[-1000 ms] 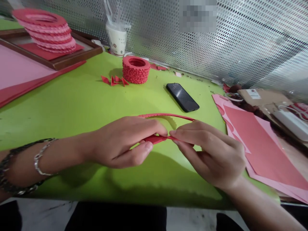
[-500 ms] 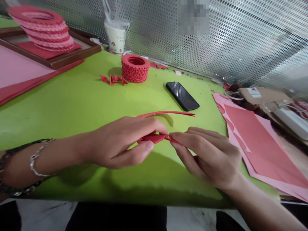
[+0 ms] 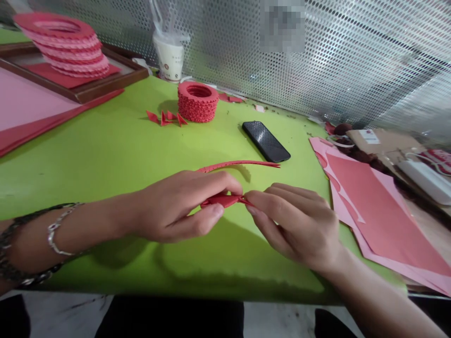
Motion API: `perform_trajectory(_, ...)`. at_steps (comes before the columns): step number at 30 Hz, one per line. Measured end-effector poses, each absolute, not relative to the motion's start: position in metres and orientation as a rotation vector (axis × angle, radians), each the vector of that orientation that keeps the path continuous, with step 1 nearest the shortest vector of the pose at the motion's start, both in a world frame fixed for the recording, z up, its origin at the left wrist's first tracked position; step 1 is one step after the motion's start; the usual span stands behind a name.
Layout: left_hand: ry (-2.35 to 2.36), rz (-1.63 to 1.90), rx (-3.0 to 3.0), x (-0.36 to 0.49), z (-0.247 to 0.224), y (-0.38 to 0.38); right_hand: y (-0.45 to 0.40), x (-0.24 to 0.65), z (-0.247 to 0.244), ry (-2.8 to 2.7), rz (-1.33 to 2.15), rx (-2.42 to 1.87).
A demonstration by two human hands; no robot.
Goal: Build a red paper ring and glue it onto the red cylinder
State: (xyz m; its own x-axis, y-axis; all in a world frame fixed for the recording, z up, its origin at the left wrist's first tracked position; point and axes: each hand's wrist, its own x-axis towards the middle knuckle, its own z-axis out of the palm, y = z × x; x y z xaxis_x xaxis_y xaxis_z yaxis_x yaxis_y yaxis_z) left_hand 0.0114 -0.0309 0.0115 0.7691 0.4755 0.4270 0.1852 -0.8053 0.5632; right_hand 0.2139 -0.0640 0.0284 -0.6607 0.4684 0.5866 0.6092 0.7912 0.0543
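Mid-frame, my left hand [image 3: 183, 204] and right hand [image 3: 299, 223] pinch folded red paper [image 3: 223, 201] between their fingertips [image 3: 215, 214], while upper left, a brown tray [image 3: 109, 87] holds stacked rings [image 3: 72, 48].

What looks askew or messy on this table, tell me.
The pink-and-red ring stack over the wooden frame leans left, its upper rings offset from the lower ones, while the red ring stack stands straight. Paper scraps also litter the back edge.
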Motion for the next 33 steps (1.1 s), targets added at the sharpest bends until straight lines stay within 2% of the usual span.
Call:
perform_trajectory(10,0.56,0.798,2.403,0.0117,0.0125,-0.0308,-0.0635,0.2182,0.0265,-2.378,-0.42,-0.834)
perform_trajectory(25,0.597,0.632,2.464,0.0112,0.0146,-0.026,-0.0611,0.2167,0.0265,-2.303,-0.235,-0.815)
perform_trajectory(33,0.615,0.664,2.474,0.0114,0.0127,-0.0269,-0.059,0.217,0.0268,-2.294,-0.238,-0.802)
